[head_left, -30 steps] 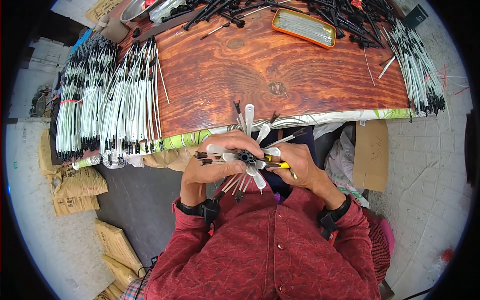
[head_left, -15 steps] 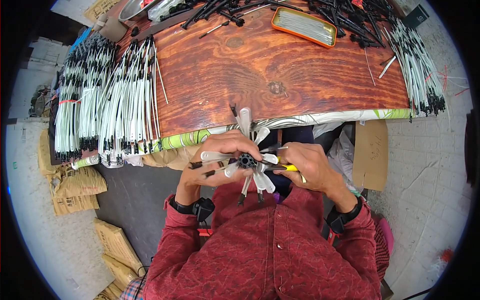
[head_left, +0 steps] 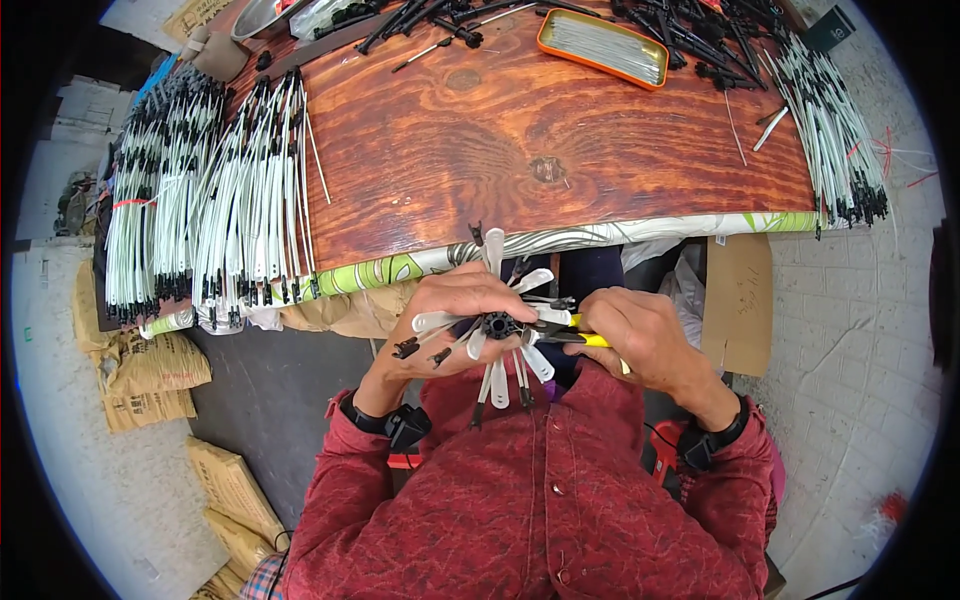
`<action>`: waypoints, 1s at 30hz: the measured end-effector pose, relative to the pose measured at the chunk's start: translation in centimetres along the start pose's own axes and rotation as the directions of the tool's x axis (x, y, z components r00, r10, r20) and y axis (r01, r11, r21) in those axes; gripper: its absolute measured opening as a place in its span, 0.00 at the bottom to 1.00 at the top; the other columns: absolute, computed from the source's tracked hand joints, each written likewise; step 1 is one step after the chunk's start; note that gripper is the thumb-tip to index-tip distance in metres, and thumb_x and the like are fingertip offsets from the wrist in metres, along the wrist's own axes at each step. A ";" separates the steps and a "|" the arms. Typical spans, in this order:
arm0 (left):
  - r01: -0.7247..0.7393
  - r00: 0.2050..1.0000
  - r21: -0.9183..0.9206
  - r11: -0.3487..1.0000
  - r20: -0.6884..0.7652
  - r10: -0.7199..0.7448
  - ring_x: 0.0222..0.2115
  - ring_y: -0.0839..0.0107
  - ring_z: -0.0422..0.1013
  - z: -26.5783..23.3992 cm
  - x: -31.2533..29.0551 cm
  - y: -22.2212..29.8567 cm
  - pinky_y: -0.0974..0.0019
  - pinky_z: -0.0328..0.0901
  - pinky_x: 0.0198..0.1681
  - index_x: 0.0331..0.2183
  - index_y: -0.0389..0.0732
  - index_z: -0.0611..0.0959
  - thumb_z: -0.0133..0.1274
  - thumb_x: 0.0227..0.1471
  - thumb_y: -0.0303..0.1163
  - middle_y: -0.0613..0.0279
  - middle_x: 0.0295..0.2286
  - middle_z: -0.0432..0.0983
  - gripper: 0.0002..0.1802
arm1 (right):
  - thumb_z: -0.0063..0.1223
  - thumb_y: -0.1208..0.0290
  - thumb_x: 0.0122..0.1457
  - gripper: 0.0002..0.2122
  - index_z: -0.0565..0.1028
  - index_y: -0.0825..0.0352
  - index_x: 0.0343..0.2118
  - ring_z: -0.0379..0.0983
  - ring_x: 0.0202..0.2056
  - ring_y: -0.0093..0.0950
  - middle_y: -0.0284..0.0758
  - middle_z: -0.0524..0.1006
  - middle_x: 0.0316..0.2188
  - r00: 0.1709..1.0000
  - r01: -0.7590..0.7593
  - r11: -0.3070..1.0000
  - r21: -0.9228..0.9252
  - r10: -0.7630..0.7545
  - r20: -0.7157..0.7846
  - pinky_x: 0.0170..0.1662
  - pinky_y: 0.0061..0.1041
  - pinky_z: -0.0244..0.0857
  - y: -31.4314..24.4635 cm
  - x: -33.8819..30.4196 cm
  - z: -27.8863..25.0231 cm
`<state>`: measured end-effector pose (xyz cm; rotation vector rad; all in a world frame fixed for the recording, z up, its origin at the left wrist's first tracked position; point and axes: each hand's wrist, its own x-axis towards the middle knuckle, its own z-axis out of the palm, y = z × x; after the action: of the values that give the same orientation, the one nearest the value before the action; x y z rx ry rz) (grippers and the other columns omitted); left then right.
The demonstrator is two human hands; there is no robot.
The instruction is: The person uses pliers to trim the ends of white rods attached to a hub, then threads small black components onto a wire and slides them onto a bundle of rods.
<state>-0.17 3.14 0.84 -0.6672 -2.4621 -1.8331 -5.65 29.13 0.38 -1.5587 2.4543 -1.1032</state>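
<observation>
Red shirt [head_left: 520, 480] closest in, at six o'clock from the hub [head_left: 497, 325], and here's the action just ahead! The hub sits between the hands at mid-view, white blades [head_left: 494, 250] and black-tipped rods [head_left: 484, 392] fanning all round. From nine, the left hand [head_left: 450, 305] has its fingers wrapped about it. From three, the right hand [head_left: 640, 335] clenches yellow-handled pliers [head_left: 594, 340], nose right by the hub; whether they bite, one cannot tell. A carton [head_left: 738, 305] stands out at three. Onto the table [head_left: 430, 160]: rod bundles [head_left: 245, 190] at ten, another bundle [head_left: 825, 135] at two. Farthest, just past twelve, an orange-rimmed tin [head_left: 600, 48] of thin rods, black parts [head_left: 690, 40] at one!
</observation>
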 end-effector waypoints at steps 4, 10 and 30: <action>0.008 1.000 -0.023 1.000 -0.014 -0.009 0.29 0.66 0.74 0.5 0.0 -0.3 0.64 0.65 0.38 0.35 0.39 0.86 0.66 0.40 0.28 0.60 0.30 0.82 0.15 | 0.60 0.64 0.57 0.12 0.70 0.66 0.29 0.71 0.22 0.34 0.35 0.70 0.21 0.990 -0.064 0.997 0.038 0.059 0.126 0.25 0.30 0.67 -0.2 -0.5 -1.0; 0.009 1.000 -0.129 0.992 0.010 -0.007 0.30 0.65 0.74 1.2 0.2 -1.0 0.63 0.65 0.38 0.35 0.38 0.86 0.67 0.40 0.30 0.60 0.29 0.81 0.16 | 0.55 0.63 0.62 0.13 0.70 0.68 0.30 0.71 0.20 0.29 0.35 0.72 0.21 0.818 -0.559 0.520 0.646 0.216 0.533 0.24 0.27 0.66 -0.3 -1.1 -1.7; 0.092 0.996 -0.196 0.976 0.035 -0.087 0.34 0.65 0.74 0.5 0.7 -0.9 0.63 0.66 0.41 0.37 0.38 0.86 0.67 0.39 0.31 0.58 0.32 0.82 0.18 | 0.59 0.64 0.59 0.17 0.73 0.71 0.45 0.74 0.23 0.23 0.36 0.78 0.26 0.633 -0.774 0.157 0.614 0.247 0.734 0.27 0.20 0.66 0.4 -3.4 -2.9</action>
<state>-1.01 3.60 0.06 -0.5986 -2.3834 -2.1370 -5.40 33.50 1.19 -0.3698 1.2734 -1.2942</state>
